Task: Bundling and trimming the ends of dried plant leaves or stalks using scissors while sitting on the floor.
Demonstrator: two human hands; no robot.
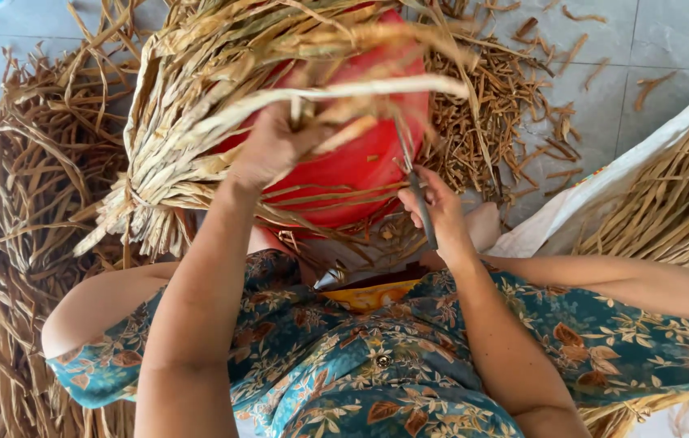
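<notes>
Grey tiled floor (669,40) strewn with dried leaf strips (515,89).

Your left hand (273,146) is raised, fist closed, forearm near vertical. Your right hand (442,212) sits lower, fingers curled shut.

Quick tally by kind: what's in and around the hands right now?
Hands: 2, left hand, right hand
Bundle of dried straw-coloured strips: 1, in the left hand
Thin metal blade: 1, in the right hand
Red basin: 1
White sack: 1
Total: 6
</notes>
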